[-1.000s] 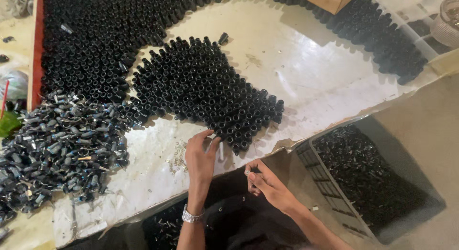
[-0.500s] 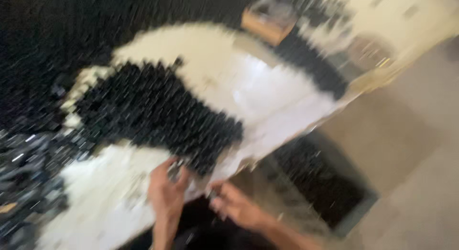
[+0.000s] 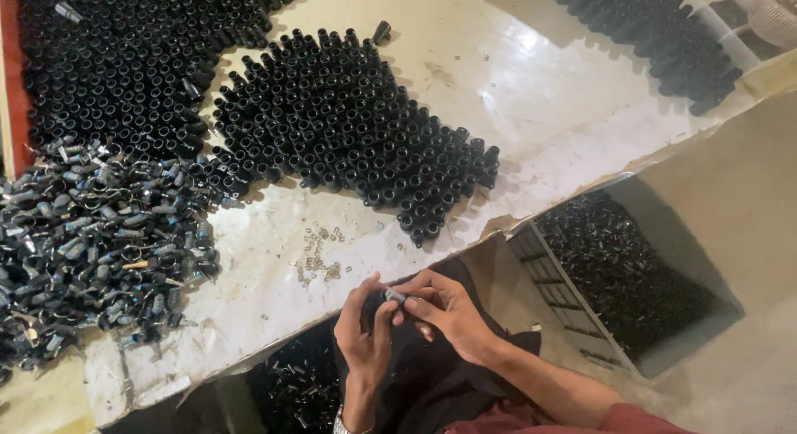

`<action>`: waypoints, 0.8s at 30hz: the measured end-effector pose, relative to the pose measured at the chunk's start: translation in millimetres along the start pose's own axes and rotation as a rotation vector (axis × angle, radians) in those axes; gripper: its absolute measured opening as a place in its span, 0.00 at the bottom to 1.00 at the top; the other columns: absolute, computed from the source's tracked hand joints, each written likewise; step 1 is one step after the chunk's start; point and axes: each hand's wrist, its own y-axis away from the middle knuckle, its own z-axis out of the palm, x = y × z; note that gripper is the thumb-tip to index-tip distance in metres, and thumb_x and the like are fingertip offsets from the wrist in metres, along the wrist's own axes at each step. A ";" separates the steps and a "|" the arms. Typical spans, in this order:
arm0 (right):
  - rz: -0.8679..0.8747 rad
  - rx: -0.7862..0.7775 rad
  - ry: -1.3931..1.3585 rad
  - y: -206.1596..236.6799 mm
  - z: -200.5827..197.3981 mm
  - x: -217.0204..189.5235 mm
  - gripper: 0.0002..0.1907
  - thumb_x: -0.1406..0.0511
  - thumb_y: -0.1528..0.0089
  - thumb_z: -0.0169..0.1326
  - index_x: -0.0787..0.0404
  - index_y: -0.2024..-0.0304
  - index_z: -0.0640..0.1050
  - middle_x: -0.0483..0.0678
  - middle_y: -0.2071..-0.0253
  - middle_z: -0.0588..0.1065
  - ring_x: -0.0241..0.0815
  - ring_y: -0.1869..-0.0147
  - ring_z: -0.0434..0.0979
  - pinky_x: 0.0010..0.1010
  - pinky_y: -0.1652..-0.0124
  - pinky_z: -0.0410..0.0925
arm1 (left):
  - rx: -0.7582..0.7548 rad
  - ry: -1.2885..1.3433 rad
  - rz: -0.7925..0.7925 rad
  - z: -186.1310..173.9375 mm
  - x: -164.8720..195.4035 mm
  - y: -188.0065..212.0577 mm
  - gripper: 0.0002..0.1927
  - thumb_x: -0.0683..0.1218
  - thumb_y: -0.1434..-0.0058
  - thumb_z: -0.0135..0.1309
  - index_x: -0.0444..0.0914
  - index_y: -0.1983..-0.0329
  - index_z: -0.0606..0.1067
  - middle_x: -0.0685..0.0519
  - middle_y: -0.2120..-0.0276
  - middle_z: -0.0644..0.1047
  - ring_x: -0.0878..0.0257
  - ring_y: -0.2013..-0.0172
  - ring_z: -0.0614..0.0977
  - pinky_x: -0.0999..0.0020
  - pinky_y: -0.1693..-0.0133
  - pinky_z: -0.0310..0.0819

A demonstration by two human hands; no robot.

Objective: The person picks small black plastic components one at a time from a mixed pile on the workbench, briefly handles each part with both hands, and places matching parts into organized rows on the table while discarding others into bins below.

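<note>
Both hands meet just off the bench [image 3: 540, 110] edge. The left hand [image 3: 365, 330] and right hand [image 3: 448, 313] have fingers pinched shut on one small black tube [image 3: 390, 298]. Standing black tubes [image 3: 357, 127] crowd the bench beyond.

Two hands [image 3: 407, 318], one crate [image 3: 581, 318]

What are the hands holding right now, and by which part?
A small dark part with a pale metal end, pinched between the left hand and right hand fingertips; the exact grip points are hidden by the fingers.

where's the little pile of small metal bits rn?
Head view: the small metal bits lie on the white table, just beyond the left hand, below the standing black tubes.
</note>
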 end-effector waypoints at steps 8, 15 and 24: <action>-0.346 -0.134 0.724 8.7 7.7 -31.8 0.10 0.76 0.33 0.53 0.62 0.50 0.75 0.49 0.57 0.80 0.40 0.55 0.80 0.31 0.56 0.74 | -0.238 -0.242 0.205 -11.8 -14.9 7.5 0.20 0.35 0.39 0.51 0.31 0.42 0.69 0.40 0.49 0.74 0.43 0.50 0.77 0.53 0.45 0.70; -0.576 -0.278 1.583 0.4 -9.5 -20.7 0.14 0.75 0.49 0.59 0.60 0.66 0.68 0.54 0.72 0.67 0.53 0.71 0.70 0.43 0.71 0.65 | -0.182 -0.327 0.371 9.2 -52.2 16.7 0.23 0.38 0.38 0.48 0.34 0.39 0.61 0.43 0.51 0.76 0.46 0.51 0.75 0.48 0.43 0.62; -0.734 -0.352 1.073 12.0 -11.1 17.2 0.08 0.75 0.34 0.48 0.58 0.62 0.66 0.45 0.71 0.63 0.41 0.71 0.67 0.34 0.65 0.72 | -0.332 -0.444 0.019 -26.4 1.4 25.0 0.26 0.35 0.42 0.50 0.40 0.39 0.66 0.50 0.65 0.79 0.54 0.60 0.74 0.54 0.48 0.61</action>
